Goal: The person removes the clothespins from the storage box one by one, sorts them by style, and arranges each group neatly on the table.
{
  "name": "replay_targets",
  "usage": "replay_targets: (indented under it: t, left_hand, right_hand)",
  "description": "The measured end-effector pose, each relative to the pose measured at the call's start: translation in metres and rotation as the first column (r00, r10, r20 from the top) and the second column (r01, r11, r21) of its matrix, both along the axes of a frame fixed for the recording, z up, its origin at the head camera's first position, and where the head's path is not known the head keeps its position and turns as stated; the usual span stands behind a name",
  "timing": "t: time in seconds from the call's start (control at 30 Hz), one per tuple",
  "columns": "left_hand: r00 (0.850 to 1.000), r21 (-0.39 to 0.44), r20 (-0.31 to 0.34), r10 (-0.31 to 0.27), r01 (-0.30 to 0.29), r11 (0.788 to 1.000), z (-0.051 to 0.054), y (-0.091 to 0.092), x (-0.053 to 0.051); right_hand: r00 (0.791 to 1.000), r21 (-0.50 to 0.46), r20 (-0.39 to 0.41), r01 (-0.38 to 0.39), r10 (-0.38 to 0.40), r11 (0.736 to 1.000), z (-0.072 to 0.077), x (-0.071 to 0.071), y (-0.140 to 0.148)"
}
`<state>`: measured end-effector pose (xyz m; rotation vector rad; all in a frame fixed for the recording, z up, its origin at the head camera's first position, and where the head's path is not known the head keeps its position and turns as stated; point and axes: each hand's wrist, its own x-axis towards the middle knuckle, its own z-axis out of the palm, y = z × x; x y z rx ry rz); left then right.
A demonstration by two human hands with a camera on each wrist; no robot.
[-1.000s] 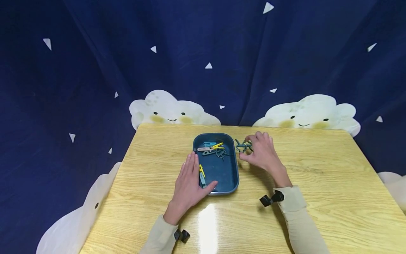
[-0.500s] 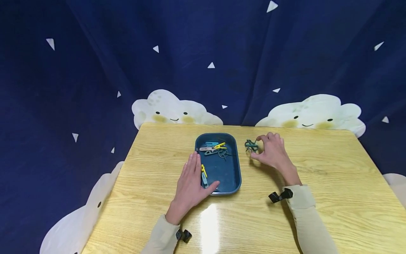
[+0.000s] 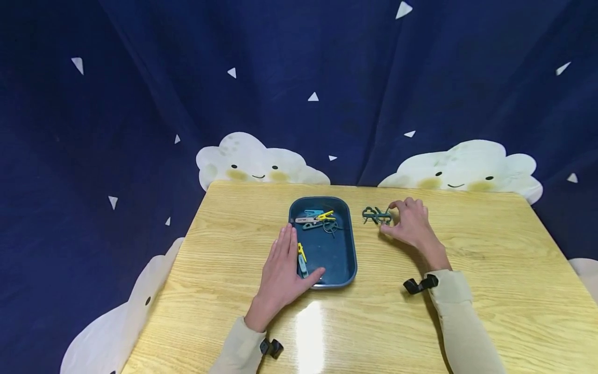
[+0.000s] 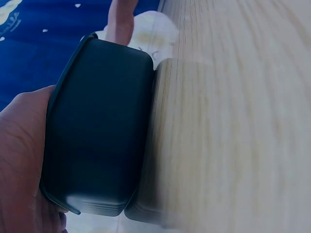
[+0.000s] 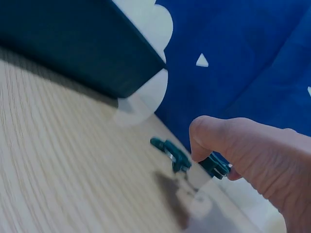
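Two beige sleeves [image 3: 469, 324] lead in nearest my remote camera, one to each side of a dark blue tray [image 3: 334, 257]. At the tray's near left corner, the left hand [image 3: 280, 272] rests on the rim, four fingers straight and together, thumb spread apart along the near end. Just inside the tray's left wall, a light-blue clip [image 3: 302, 266] lies by a small yellow clip [image 3: 301, 252]. To the right of the tray's far half, over the wooden table [image 3: 374, 322], I see the right hand [image 3: 418, 228] pinch a dark green clip [image 3: 372, 214] between thumb and finger. Bunched inside that far half are a pinkish-grey clip [image 3: 306, 220], a larger yellow clip [image 3: 326, 215] and others. Beyond the tray hangs a navy curtain [image 3: 271, 47] with white triangles.
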<state>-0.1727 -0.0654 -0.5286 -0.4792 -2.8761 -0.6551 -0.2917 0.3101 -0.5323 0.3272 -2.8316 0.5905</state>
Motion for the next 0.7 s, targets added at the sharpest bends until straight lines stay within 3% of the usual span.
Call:
replay_targets:
  t: [0.23, 0.43, 0.7]
  left_hand:
    - [1.0, -0.009, 0.007, 0.004, -0.004, 1.0, 0.0, 0.0, -0.001]
    - [0.999, -0.024, 0.052, 0.011, -0.01, 1.0, -0.001, 0.001, -0.001]
    - [0.998, -0.031, 0.063, 0.016, -0.015, 0.999, 0.0, 0.0, -0.001]
  right_hand:
    - [1.0, 0.016, 0.029, 0.008, -0.009, 1.0, -0.011, -0.008, 0.01]
    - [0.998, 0.03, 0.055, 0.018, -0.02, 0.999, -0.017, -0.011, 0.016]
    - [0.997, 0.033, 0.078, 0.022, -0.025, 0.999, -0.019, -0.014, 0.018]
